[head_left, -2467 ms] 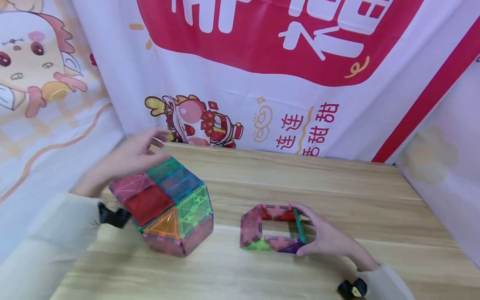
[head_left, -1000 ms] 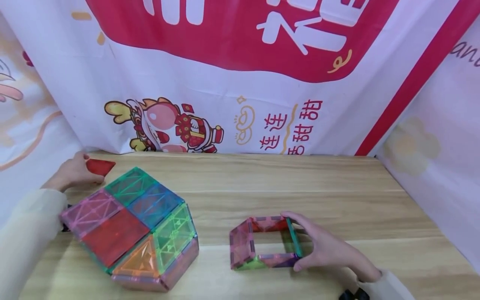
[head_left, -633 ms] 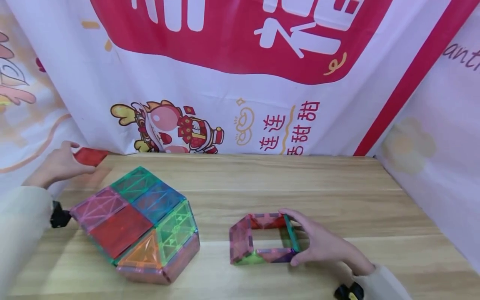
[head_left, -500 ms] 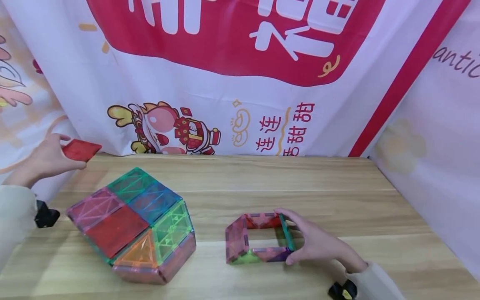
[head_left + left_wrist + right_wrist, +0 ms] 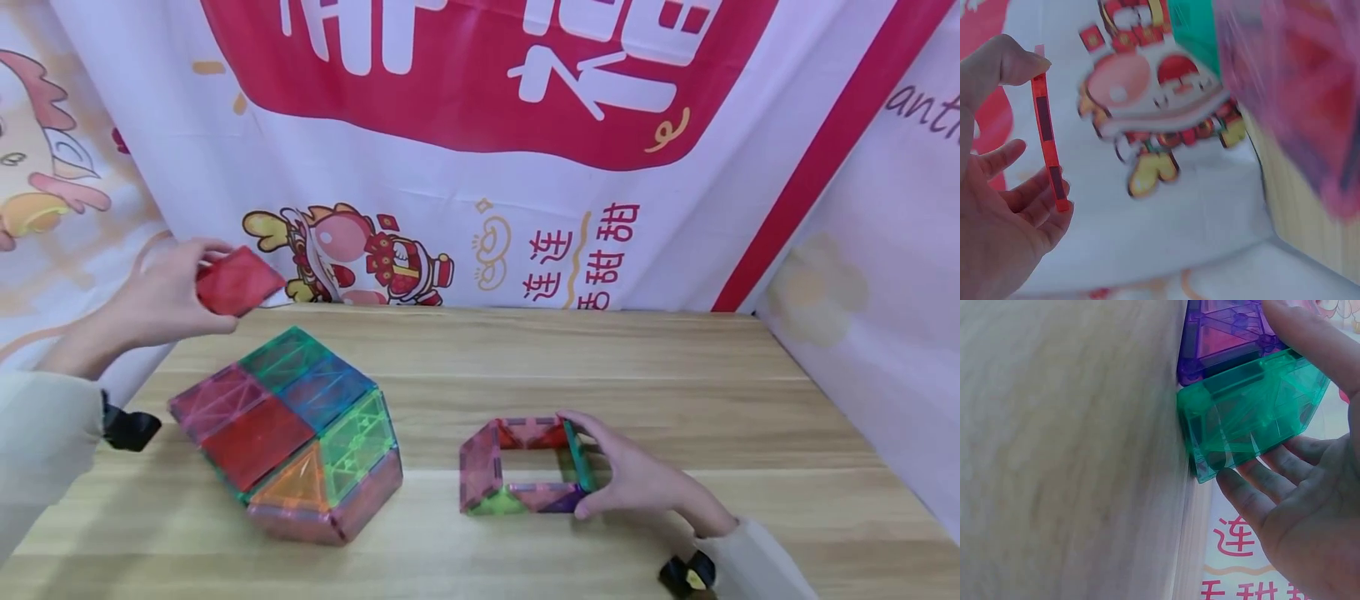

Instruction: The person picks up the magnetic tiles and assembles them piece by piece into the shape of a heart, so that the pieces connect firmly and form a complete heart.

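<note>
In the head view my left hand [image 5: 165, 300] holds a red square magnetic tile [image 5: 240, 283] in the air at the back left. The left wrist view shows this tile [image 5: 1049, 144] edge-on, between the thumb at one end and fingertips at the other. Below it a large block of joined magnetic tiles [image 5: 258, 442] sits on the table, topped in pink, red, green, blue, orange and lime. My right hand [image 5: 637, 479] grips the green end of a small, open-topped magnetic tile frame [image 5: 480, 471]. Close up, its thumb lies by the purple tile [image 5: 1235, 331] and fingers touch the green tile [image 5: 1254, 412].
The wooden table [image 5: 637, 367] meets a printed white and red cloth [image 5: 465, 192] at the back. More cloth [image 5: 885, 333] closes off the right side, and patterned cloth [image 5: 67, 233] the left. Bare wood shows between the large block and the small frame.
My left hand reached past the large block, picked up the red magnetic tile at the back left, lifted it and brought it rightward. My right hand has stayed on the small frame.
</note>
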The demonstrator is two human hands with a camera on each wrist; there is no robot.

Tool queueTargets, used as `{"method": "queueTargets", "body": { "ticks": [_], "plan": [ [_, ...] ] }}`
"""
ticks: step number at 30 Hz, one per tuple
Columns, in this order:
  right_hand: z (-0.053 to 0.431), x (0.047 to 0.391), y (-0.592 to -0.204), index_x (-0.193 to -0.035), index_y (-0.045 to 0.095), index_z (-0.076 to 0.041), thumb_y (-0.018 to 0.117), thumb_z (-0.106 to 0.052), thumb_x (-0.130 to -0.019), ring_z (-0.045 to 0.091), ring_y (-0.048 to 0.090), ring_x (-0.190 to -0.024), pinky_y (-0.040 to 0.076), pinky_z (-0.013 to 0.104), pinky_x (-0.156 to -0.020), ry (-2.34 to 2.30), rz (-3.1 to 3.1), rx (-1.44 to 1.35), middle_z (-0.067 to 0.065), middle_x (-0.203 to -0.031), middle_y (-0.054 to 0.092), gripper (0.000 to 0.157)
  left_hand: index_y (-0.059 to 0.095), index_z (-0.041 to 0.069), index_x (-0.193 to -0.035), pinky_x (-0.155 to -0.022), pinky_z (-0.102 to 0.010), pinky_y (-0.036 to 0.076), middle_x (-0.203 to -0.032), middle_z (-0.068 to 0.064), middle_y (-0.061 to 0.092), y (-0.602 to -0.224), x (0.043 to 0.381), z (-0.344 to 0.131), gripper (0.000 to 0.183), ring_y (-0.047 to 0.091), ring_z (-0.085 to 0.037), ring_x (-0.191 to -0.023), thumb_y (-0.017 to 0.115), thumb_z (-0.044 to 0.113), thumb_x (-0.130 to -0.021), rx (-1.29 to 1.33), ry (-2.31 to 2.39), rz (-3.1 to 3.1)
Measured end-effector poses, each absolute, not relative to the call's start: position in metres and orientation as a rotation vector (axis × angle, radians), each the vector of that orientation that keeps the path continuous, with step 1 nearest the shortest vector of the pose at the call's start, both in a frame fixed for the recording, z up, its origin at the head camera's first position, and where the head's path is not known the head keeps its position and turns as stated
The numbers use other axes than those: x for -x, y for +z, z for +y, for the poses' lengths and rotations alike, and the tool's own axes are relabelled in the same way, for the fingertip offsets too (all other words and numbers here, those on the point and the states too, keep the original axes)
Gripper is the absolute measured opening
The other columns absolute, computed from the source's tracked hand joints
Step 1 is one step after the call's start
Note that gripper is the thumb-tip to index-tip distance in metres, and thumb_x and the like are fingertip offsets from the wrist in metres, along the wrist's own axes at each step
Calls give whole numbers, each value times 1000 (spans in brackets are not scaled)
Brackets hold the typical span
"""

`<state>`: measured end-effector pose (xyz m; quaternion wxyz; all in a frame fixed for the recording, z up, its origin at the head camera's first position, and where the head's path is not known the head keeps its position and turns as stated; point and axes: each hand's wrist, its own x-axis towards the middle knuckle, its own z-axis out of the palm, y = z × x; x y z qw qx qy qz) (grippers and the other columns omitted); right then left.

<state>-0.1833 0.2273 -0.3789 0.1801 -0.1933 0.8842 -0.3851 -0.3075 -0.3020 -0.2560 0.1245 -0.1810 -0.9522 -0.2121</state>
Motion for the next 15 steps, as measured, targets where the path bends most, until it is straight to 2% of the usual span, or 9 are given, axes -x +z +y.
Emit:
{"method": "queueTargets", "body": {
  "ticks": [5, 9, 15],
  "plan": [
    [227, 183, -378, -150, 21, -17, 84, -36, -68, 45, 29, -137, 29, 66, -104, -1071, 2534, 581, 18, -152, 29, 105, 41, -5, -131, -68, -41, 44, -111, -23, 53, -250, 283, -251, 87, 47, -33, -96, 85, 6, -57, 734, -574, -2724],
    [227, 183, -378, -150, 21, -13, 85, -34, -67, 46, 28, -137, 27, 65, -105, -1085, 2532, 603, 19, -152, 29, 108, 40, -3, -132, -78, -47, 43, -113, -18, 53, -248, 265, -213, 85, 46, -30, -100, 83, 8, -60, 889, -584, -2716],
    [227, 182, -379, -150, 21, -14, 86, -32, -66, 44, 29, -138, 27, 65, -106, -1085, 2524, 590, 18, -152, 30, 108, 37, 4, -136, -84, -41, 44, -117, -11, 51, -254, 246, -161, 86, 45, -23, -104, 81, 6, -62, 1091, -726, -2745]
  ]
}}
